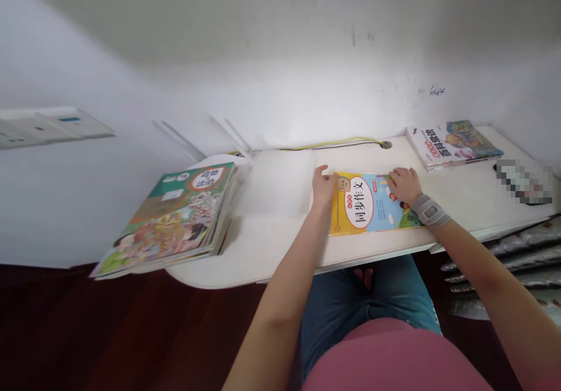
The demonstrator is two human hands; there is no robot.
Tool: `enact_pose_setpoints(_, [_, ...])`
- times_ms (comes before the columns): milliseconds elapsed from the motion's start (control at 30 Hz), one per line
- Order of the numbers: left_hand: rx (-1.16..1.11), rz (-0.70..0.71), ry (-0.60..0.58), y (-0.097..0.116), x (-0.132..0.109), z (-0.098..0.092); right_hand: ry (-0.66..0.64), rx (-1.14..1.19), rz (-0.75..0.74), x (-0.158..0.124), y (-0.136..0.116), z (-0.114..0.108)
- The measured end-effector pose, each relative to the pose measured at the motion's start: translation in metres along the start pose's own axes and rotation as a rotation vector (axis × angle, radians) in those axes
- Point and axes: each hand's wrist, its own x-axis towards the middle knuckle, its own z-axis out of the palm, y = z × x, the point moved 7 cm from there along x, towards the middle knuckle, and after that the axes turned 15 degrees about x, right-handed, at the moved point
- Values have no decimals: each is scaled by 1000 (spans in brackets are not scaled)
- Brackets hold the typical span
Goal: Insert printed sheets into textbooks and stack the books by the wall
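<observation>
A workbook [357, 204] with a yellow and light blue cover lies flat on the white desk in front of me. At its left edge is my left hand [323, 187], thumb apart from the bent fingers, the thumb touching the upper left corner. My right hand [405, 185] rests over the upper right part of the cover, its fingers spread along the top edge. A grey band [431, 210] wraps the right wrist. I cannot see any fingers under the workbook.
A stack of picture-covered textbooks [175, 210] overhangs the left end of the desk [254, 245]. At the back right lies a smaller book stack [456, 144], with a phone [521, 183] beside it. A yellow and black cable [333, 143] runs along the wall into a desk hole.
</observation>
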Motion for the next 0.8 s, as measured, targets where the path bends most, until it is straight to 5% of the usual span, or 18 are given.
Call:
enact_pose_setpoints(167, [-473, 48, -347, 14, 6, 16, 3, 58, -31, 6, 7, -2])
enact_pose_setpoints(267, [-605, 22, -421, 14, 5, 16, -22, 126, -92, 9, 12, -6])
enact_pose_setpoints(600, [-523, 6, -395, 19, 1, 6, -88, 325, -230, 11, 18, -30])
enact_pose_setpoints(800, [-40, 114, -238, 18, 5, -22, -224, 622, -150, 16, 10, -54])
